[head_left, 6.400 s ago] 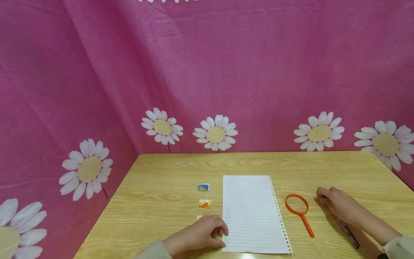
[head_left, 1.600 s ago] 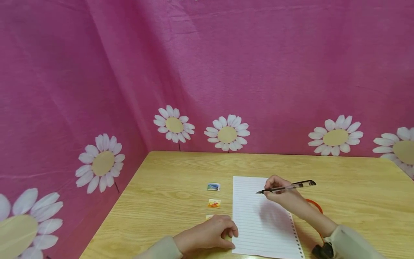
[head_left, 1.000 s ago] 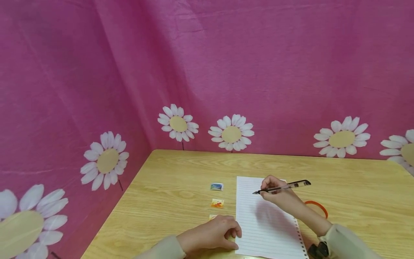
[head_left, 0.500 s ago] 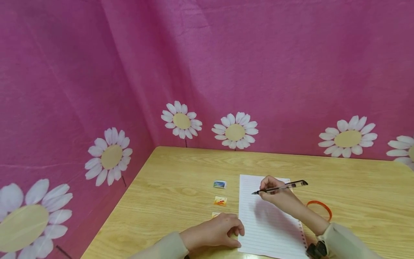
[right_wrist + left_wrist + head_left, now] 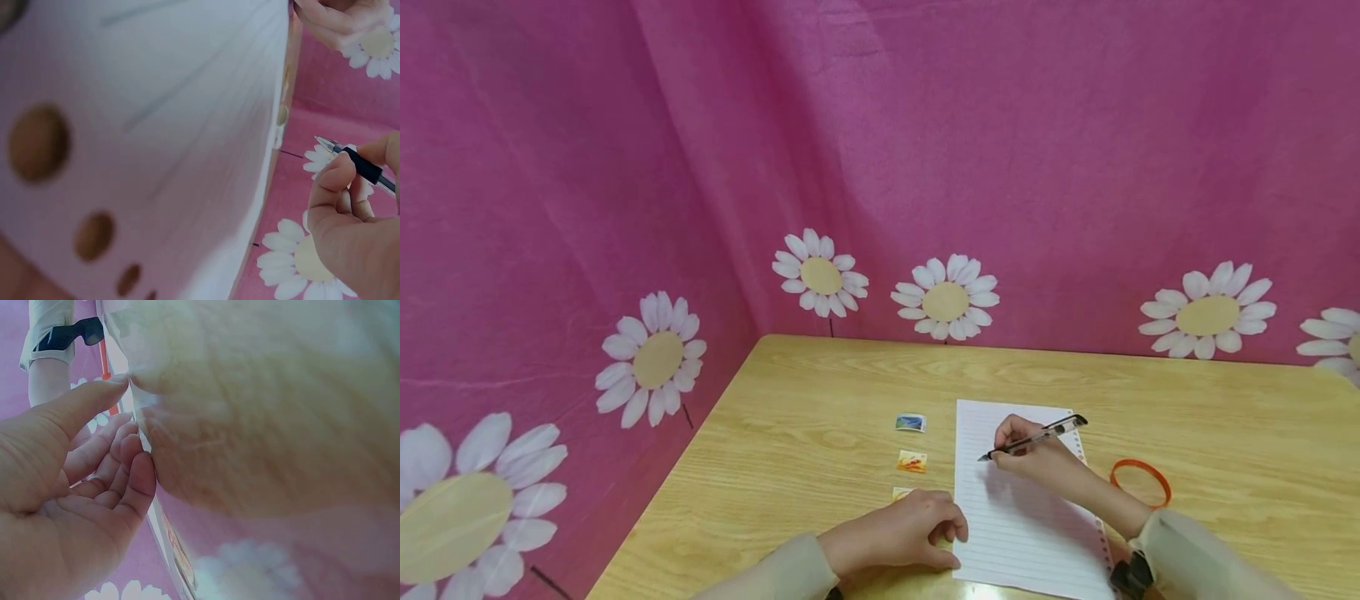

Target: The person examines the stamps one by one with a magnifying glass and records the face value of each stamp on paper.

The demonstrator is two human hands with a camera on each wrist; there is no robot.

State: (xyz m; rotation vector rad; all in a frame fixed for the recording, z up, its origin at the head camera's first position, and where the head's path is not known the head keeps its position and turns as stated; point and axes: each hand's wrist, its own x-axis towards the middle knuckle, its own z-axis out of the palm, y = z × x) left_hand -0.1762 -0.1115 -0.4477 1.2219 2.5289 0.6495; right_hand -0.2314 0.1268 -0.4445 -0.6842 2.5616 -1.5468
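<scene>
My right hand point(image 5: 1037, 462) pinches a gel pen point(image 5: 1060, 427) with a clear barrel and black grip, over the upper part of a lined sheet of paper point(image 5: 1015, 542). In the right wrist view the pen's nib point(image 5: 320, 140) points toward the sheet with a gap between them. My left hand point(image 5: 906, 533) rests at the sheet's lower left edge, fingers relaxed and bent, holding nothing. Left of the paper lie a blue stamp point(image 5: 911, 423), an orange-yellow stamp point(image 5: 912, 462) and a third stamp point(image 5: 901, 493), partly hidden by my left hand.
Right of the sheet lies an orange magnifying glass point(image 5: 1138, 462), its handle hidden behind my right forearm. The wooden table point(image 5: 805, 433) reaches back to a pink cloth point(image 5: 1060, 167) printed with white daisies.
Earlier my right hand was at the pen, right of the magnifying glass; it then carried the pen over the sheet. Lately it shifted slightly left and nearer me. The left hand stays at the edge.
</scene>
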